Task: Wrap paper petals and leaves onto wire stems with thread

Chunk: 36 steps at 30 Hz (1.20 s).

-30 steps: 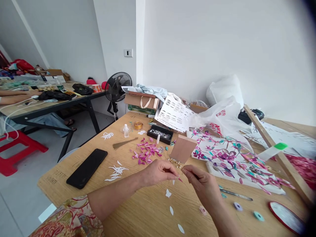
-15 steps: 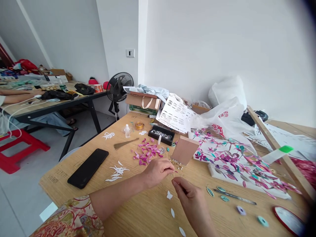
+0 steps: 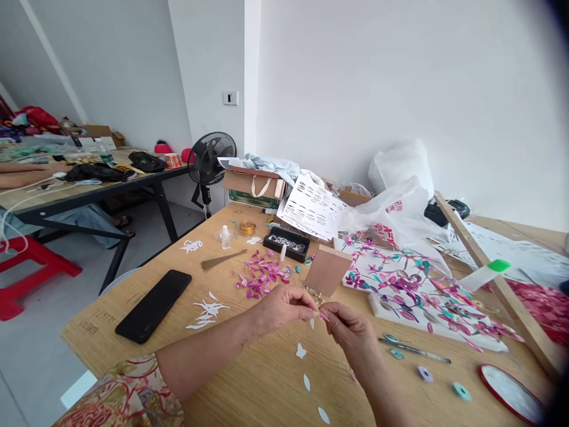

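bright, with dark blurred right edge

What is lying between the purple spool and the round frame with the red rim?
A teal spool lies between the purple spool and the red-rimmed frame, in the head view.

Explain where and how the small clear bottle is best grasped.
Probably by the body of the small clear bottle, below its narrow top, coming from the near side and above. It stands upright with a wider body, and the amber coil sits close on its right.
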Tool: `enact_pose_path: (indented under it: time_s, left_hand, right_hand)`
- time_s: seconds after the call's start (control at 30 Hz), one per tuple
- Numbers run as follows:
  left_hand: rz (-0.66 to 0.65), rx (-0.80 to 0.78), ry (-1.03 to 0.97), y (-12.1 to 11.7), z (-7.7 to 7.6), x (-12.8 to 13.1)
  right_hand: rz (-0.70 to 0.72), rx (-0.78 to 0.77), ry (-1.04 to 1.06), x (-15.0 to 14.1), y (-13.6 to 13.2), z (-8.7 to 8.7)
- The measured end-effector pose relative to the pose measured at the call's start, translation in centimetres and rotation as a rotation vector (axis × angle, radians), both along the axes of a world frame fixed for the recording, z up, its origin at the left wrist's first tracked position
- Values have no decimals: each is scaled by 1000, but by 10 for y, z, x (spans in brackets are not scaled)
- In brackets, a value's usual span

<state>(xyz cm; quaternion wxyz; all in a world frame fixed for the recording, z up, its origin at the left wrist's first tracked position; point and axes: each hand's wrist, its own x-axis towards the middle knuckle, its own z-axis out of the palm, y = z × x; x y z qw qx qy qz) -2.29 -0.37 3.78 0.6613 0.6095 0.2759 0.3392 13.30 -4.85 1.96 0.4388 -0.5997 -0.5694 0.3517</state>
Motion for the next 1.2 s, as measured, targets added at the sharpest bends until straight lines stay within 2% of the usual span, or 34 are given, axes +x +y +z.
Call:
enact_pose_path:
  time_s: [0.1, 0.2, 0.33, 0.43, 0.5, 0.57, 0.63, 0.73, 0.83, 0.9, 0.97, 1.07, 1.13, 1.2]
  left_hand:
    - [81, -28, -4, 3, -1, 2]
    - [138, 71, 63, 6, -4, 3]
    - [217, 494, 302, 7, -7, 3]
    - [219, 787, 425, 5, -8, 2]
    - [193, 921, 487, 4, -9, 1]
    - [122, 976, 514, 3, -7, 0]
    - [16, 903, 455, 2, -5, 0]
    - [-91, 548, 267, 0, 0, -1]
    - [-66, 134, 93, -2, 3, 0]
    - [-4, -13, 21, -2, 3, 1]
    - [62, -48, -1, -2, 3, 2]
    - [140, 14, 41, 1, 1, 4]
    - [191, 139, 125, 3, -1, 4]
    - [230, 332, 234, 4, -2, 4]
  right_hand:
    - [-2, -12, 68, -10, -3, -13]
    - [0, 12, 13, -18, -9, -17]
    - [-20, 71, -238, -25, -19, -11]
    - [-41, 177, -470, -25, -24, 0]
    - [-36, 229, -591, -22, -26, 9]
    - [-14, 248, -650, -15, -24, 17]
    - [17, 238, -622, -6, -19, 23]
    - [55, 170, -433, 4, -11, 26]
    - [72, 62, -140, 7, -5, 17]
    - [64, 9, 29, 2, -3, 6]
    - [44, -5, 139, -5, -2, -4]
    - [9, 2, 176, -17, -5, -13]
    - [-26, 9, 105, -22, -8, -14]
    - [-58, 35, -45, -26, -12, -11]
